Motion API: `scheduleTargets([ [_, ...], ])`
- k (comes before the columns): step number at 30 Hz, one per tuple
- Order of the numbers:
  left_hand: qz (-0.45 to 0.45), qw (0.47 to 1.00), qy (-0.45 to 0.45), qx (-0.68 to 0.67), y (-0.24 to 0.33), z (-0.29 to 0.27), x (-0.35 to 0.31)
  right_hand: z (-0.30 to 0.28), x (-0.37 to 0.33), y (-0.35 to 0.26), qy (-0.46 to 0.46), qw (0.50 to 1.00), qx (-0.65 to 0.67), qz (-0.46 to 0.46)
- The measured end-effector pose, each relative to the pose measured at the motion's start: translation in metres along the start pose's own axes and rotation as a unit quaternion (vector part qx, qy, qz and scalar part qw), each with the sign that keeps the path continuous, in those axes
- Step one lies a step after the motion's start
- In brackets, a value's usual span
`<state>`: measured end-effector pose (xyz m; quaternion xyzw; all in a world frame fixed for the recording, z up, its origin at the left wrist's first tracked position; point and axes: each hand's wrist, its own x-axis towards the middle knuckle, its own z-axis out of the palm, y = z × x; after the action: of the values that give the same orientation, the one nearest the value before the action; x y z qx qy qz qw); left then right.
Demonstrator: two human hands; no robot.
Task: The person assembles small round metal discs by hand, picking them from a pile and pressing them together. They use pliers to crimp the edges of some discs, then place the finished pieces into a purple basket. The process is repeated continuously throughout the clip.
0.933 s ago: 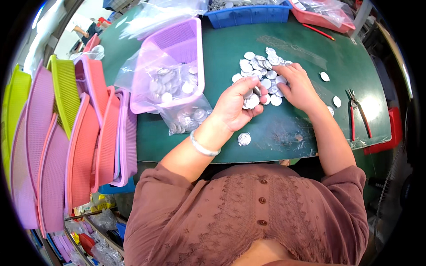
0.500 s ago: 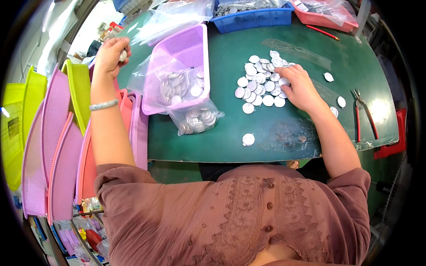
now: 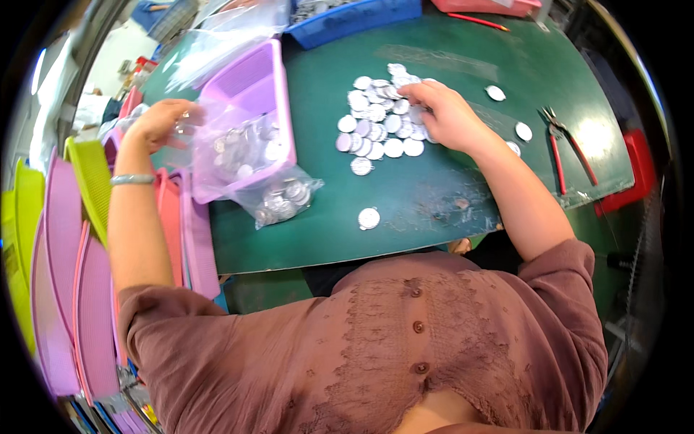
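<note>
A heap of round silver discs with small loops (image 3: 376, 116) lies on the green table. My right hand (image 3: 448, 116) rests over the heap's right side, fingers stretched and touching discs. At the left, my left hand (image 3: 163, 124) is raised beside a lilac plastic basket (image 3: 280, 94). Its fingers are slightly blurred, with silver discs (image 3: 181, 123) showing between them. A clear plastic bag (image 3: 242, 184) lies in the basket and hangs over its front edge. More discs (image 3: 285, 199) fill the bag. One disc (image 3: 369, 218) lies alone near the front edge.
Red-handled pliers (image 3: 560, 155) and a few stray discs (image 3: 523, 131) lie at the right. Beyond are a blue bin (image 3: 354, 25), a red pencil (image 3: 477, 21) and clear bags (image 3: 224, 43). Stacked lilac, coral and lime baskets (image 3: 94, 304) crowd the left side.
My left hand has come down toward the bag in the lilac basket, its fingers less tightly curled. My right hand stays over the heap. The whole view has shifted.
</note>
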<state>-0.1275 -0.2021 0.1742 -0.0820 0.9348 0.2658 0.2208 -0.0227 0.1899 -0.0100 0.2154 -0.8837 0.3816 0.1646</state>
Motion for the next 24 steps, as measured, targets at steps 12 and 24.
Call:
scheduleTargets([
  [12, 0.437, 0.887, 0.108, -0.103, 0.088, 0.126, -0.076, -0.019, 0.002, -0.001, -0.045, 0.96, 0.219, 0.169],
  [24, 0.219, 0.835, -0.181, -0.472, 0.078, 0.26, -0.026, -0.02, 0.004, -0.018, 0.024, 0.829, 0.505, 0.239],
])
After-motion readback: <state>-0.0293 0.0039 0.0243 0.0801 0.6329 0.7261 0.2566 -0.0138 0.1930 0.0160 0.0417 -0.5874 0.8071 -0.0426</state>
